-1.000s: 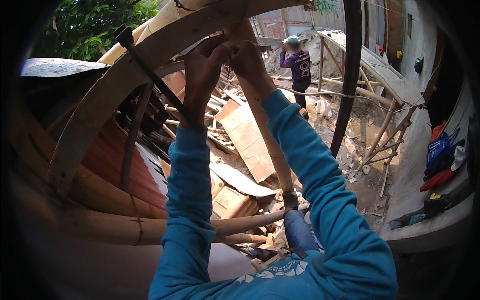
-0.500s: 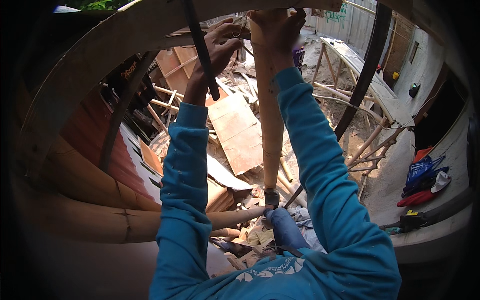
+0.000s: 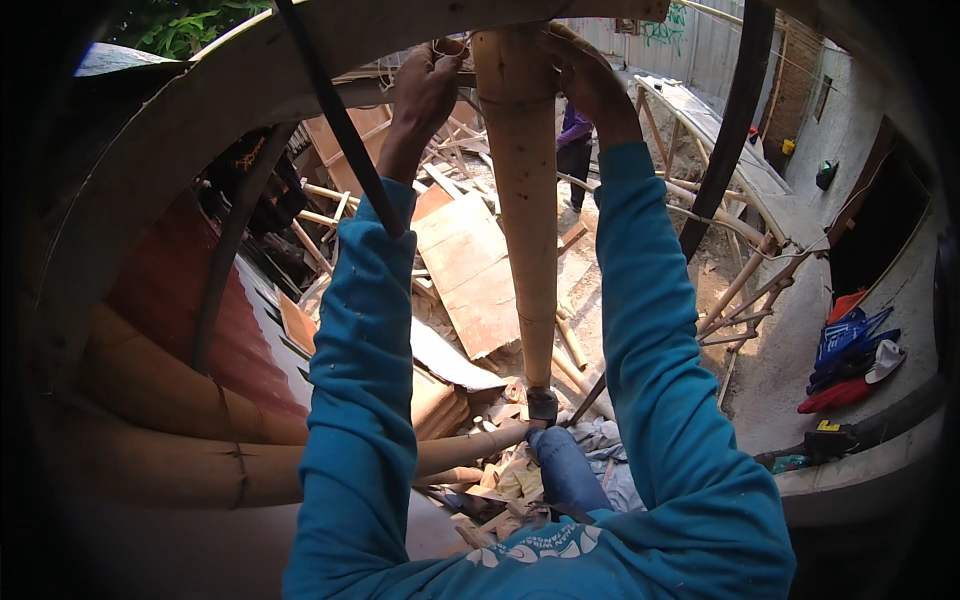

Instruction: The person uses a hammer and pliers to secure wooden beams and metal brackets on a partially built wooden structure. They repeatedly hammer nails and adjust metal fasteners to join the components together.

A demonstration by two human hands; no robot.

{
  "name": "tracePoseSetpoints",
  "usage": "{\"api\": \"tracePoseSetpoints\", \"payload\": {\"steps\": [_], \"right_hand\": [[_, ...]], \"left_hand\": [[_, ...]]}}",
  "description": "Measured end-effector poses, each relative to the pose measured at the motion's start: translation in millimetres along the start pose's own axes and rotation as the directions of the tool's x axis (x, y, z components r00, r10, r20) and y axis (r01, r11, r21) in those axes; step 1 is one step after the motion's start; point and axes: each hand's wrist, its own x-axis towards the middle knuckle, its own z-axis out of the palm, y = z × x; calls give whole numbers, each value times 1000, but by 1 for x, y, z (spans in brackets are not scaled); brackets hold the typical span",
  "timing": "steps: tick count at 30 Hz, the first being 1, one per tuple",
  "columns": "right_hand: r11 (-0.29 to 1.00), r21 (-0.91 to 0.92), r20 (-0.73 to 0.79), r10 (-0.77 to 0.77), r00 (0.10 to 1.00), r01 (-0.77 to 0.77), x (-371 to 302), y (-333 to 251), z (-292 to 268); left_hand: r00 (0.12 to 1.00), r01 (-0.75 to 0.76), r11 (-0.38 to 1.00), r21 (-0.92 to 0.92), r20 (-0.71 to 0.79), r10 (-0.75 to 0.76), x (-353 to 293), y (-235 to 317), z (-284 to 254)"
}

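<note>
An upright bamboo pole (image 3: 520, 200) rises between my arms to a curved beam (image 3: 400, 28) overhead. Just left of the pole's top, my left hand (image 3: 425, 88) is closed in a pinch on a thin cord (image 3: 450, 52). My right hand (image 3: 592, 82) curls against the pole's upper right side. Its fingertips are partly hidden there, and what they hold cannot be made out. A dark narrow bar (image 3: 340, 120) slants down in front of my left wrist.
Thick horizontal bamboo (image 3: 270, 470) crosses at lower left. Below lie wooden boards (image 3: 465, 270) and scattered debris. Another person (image 3: 573, 160) stands beyond the pole. At right are a dark slanted post (image 3: 730, 140), a bamboo frame (image 3: 740, 290) and hanging cloths with a cap (image 3: 850, 350).
My right hand has shifted from across the pole's top to its right side. My left hand has closed from spread fingers to a pinch. The view has shifted, showing more of the other person.
</note>
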Motion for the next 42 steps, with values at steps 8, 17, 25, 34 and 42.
{"api": "tracePoseSetpoints", "payload": {"steps": [8, 17, 25, 34, 42], "right_hand": [[663, -641, 278, -270, 922, 387, 38, 46, -55], [353, -685, 476, -446, 758, 637, 71, 70, -53], [917, -127, 219, -346, 912, 378, 76, 93, -53], [951, 134, 239, -305, 922, 280, 93, 112, -56], [638, 763, 461, -420, 782, -107, 123, 123, -75]], "left_hand": [[961, -170, 830, 532, -96, 258, 11, 30, 20], [897, -335, 663, 669, 12, 441, 54, -5, 6], [947, -322, 896, 306, 91, 309, 83, -28, -5], [963, -266, 924, 274, 30, 269, 67, -20, -1], [808, -457, 578, 676, 45, 587, 73, -25, 12]]}}
